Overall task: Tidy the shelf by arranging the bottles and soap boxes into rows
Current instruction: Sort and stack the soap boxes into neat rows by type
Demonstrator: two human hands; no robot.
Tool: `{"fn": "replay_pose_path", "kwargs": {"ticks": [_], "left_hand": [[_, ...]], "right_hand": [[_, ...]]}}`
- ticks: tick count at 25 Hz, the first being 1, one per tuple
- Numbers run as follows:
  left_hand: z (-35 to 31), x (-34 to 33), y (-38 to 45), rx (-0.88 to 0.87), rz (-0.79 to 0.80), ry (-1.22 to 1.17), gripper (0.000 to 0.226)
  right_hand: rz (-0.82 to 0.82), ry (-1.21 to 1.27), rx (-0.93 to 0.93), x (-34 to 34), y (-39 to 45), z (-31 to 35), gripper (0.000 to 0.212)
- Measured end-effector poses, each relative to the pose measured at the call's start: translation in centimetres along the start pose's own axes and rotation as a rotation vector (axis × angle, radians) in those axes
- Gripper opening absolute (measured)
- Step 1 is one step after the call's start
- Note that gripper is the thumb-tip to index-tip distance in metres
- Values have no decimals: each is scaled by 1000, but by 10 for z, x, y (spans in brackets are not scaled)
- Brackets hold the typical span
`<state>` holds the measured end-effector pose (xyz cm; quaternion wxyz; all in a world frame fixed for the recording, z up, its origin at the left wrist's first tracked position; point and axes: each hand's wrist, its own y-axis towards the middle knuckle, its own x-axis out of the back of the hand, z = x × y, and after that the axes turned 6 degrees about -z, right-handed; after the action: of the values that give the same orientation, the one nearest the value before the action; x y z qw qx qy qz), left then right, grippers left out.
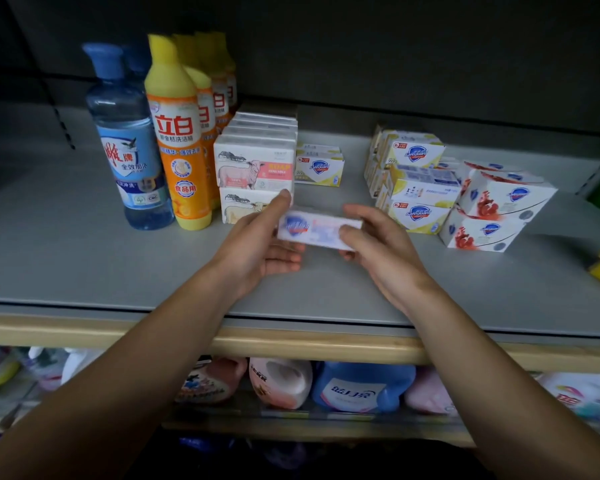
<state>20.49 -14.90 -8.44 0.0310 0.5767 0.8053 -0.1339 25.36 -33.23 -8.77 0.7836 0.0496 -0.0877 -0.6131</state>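
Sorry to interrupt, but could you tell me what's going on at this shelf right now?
A person is tidying the grey shelf. Both hands, left hand and right hand, hold a white soap box between them above the shelf's front. The bottles already stand in rows at left beside stacked sheep-print boxes; the Safeguard boxes at right are still jumbled.

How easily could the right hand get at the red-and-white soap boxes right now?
Probably not at once: the right hand and left hand both hold a soap box. The red-and-white soap boxes have nothing in front.

Grey shelf (84, 258) — bottles (177, 133), soap boxes (416, 188)
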Motion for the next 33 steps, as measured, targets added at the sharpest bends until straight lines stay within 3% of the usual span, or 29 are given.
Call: {"fn": "replay_pose_path", "kwargs": {"ticks": [2,3,5,8,10,12,14,16,19,22,24,27,30,33], "left_hand": [[1,1,1,-5,-18,-97,39],[1,3,1,-16,-34,-156,28],[1,6,1,-50,-35,-259,11],[0,8,1,-83,-5,-337,12],[-2,7,1,-25,94,-432,37],[-6,8,0,44,238,-547,55],[-7,11,-1,102,359,-614,55],[-6,13,-1,117,404,-610,55],[-6,11,-1,70,352,-602,49],[-4,10,-2,-34,271,-482,44],[3,6,-2,-142,250,-337,34],[5,-2,-8,-350,126,8,19],[-11,-3,-6,-480,6,393,31],[-38,5,5,-835,-305,800,46]], "right_hand": [[71,-87,192,0,-4,2,53],[74,-91,234,-4,-5,4,60],[-15,-9,241,-17,-8,5,59],[-80,99,252,-34,-8,10,50],[-64,-78,461,-37,-13,11,54],[-18,-435,848,-42,-20,10,53],[0,-692,1122,-52,-26,7,46],[-41,-773,1198,-58,-30,5,41],[-95,-669,1119,-48,-28,6,43],[-209,-439,781,-26,-20,12,51],[-203,-431,614,-14,-15,16,56],[-105,-628,578,-1,-7,16,46],[-127,-671,521,7,5,15,40],[-204,-750,468,10,25,10,39]]}}
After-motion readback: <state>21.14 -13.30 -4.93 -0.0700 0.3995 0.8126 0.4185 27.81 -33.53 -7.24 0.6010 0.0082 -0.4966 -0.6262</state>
